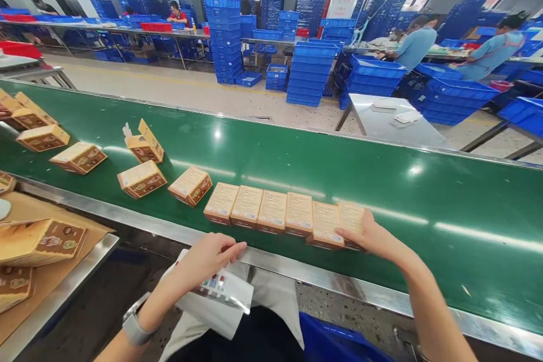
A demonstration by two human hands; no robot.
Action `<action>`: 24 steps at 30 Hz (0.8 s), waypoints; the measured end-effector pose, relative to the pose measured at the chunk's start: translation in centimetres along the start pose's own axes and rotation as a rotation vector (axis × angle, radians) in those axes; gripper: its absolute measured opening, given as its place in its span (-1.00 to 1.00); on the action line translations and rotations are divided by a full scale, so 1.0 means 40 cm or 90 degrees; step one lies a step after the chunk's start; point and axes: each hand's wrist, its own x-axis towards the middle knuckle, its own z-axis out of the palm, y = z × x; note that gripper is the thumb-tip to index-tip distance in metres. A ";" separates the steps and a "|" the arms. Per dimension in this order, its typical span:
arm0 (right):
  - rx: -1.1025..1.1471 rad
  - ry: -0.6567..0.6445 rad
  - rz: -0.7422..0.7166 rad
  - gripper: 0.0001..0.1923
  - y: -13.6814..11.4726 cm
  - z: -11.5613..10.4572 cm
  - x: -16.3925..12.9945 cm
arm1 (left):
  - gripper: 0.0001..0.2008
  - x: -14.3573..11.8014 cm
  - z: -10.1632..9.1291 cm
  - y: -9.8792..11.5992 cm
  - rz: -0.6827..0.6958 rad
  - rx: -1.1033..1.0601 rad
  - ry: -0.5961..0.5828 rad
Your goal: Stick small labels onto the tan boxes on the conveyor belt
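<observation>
Boxes [300,212] in the row lie lengthwise across the belt [254,147].

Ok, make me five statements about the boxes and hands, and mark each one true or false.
1. The right hand touches the end box of the row. True.
2. The belt is red. False: the belt is green.
3. The row has six boxes. True.
4. The watch is on the right wrist. False: the watch is on the left wrist.
5. Every box is shut. False: an open box left of the row has raised flaps.
</observation>
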 end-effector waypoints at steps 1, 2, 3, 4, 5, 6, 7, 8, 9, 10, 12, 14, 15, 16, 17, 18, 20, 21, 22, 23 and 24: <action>0.011 -0.029 0.008 -0.19 -0.047 0.024 0.008 | -0.48 -0.006 -0.003 0.008 0.008 0.002 0.012; 0.020 -0.056 0.017 -0.18 -0.094 0.045 0.013 | -0.47 -0.010 -0.007 0.018 0.011 0.002 0.036; 0.026 -0.077 0.029 -0.17 -0.138 0.062 0.015 | -0.47 -0.011 -0.012 0.029 0.015 0.003 0.066; 0.026 -0.084 0.043 -0.17 -0.178 0.074 0.012 | -0.47 -0.010 -0.017 0.041 0.019 0.006 0.096; 0.018 -0.077 0.052 -0.15 -0.215 0.081 0.003 | -0.48 -0.007 -0.021 0.054 0.020 0.010 0.124; 0.006 -0.049 0.052 -0.15 -0.247 0.082 -0.012 | -0.50 -0.002 -0.022 0.066 0.021 0.012 0.145; -0.001 -0.011 0.032 -0.16 -0.275 0.077 -0.034 | -0.51 0.003 -0.022 0.078 0.022 0.013 0.159; 0.008 0.027 -0.008 -0.19 -0.302 0.069 -0.062 | -0.52 0.008 -0.020 0.091 0.021 0.014 0.167; 0.032 0.053 -0.065 -0.26 -0.327 0.060 -0.095 | -0.53 0.012 -0.016 0.105 0.024 0.014 0.170; 0.080 0.038 -0.137 -0.35 -0.351 0.052 -0.129 | -0.54 0.016 -0.012 0.118 0.031 0.013 0.173; 0.190 -0.081 -0.245 -0.52 -0.395 0.046 -0.193 | -0.57 0.020 -0.006 0.144 0.065 -0.002 0.174; 0.246 -0.164 -0.281 -0.67 -0.425 0.055 -0.239 | -0.58 0.020 -0.013 0.161 0.114 -0.036 0.155; 0.255 -0.168 -0.276 -0.72 -0.432 0.063 -0.252 | -0.60 0.019 -0.023 0.164 0.140 -0.056 0.123; 0.261 -0.150 -0.260 -0.75 -0.435 0.070 -0.259 | -0.63 0.020 -0.037 0.162 0.165 -0.071 0.078; 0.265 -0.127 -0.235 -0.75 -0.434 0.075 -0.263 | -0.69 0.022 -0.054 0.156 0.191 -0.077 0.026; 0.269 -0.107 -0.206 -0.74 -0.430 0.077 -0.263 | -0.75 0.025 -0.072 0.147 0.217 -0.073 -0.026; 0.266 -0.077 -0.157 -0.70 -0.424 0.074 -0.262 | -0.79 0.037 -0.107 0.126 0.260 -0.041 -0.102; 0.259 -0.064 -0.144 -0.71 -0.425 0.070 -0.261 | -0.81 0.044 -0.121 0.116 0.273 -0.018 -0.115; 0.253 -0.055 -0.140 -0.74 -0.429 0.066 -0.260 | -0.83 0.051 -0.131 0.109 0.284 0.006 -0.115; 0.249 -0.045 -0.142 -0.78 -0.436 0.063 -0.259 | -0.85 0.058 -0.138 0.105 0.298 0.027 -0.110; 0.248 -0.037 -0.147 -0.81 -0.444 0.060 -0.259 | -0.85 0.064 -0.141 0.104 0.316 0.046 -0.101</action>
